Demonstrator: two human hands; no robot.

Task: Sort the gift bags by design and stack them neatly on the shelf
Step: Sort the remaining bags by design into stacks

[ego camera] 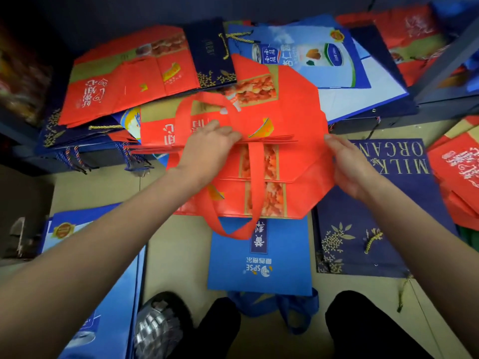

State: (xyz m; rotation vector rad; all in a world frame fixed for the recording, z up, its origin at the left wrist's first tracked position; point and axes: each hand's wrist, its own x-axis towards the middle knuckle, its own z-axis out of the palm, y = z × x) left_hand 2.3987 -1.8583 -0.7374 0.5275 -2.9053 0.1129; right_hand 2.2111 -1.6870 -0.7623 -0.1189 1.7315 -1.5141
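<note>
A stack of red gift bags (298, 167) with nut pictures and red strap handles is held flat in front of me. My left hand (207, 149) pinches the top edges of the stack near its middle. My right hand (347, 164) grips the stack's right edge. More red bags (129, 73) lie at the back left on navy bags (212, 53) with gold cord handles. A light blue and white bag (324, 55) lies at the back right. A blue bag (259, 260) lies on the floor under the held stack.
A navy bag (375, 216) with gold print lies on the right, and red bags (458, 172) lie at the far right. Light blue bags (103, 294) lie at the lower left. My sandalled foot (158, 325) and dark trouser legs (363, 327) are at the bottom. Beige floor (176, 255) shows between.
</note>
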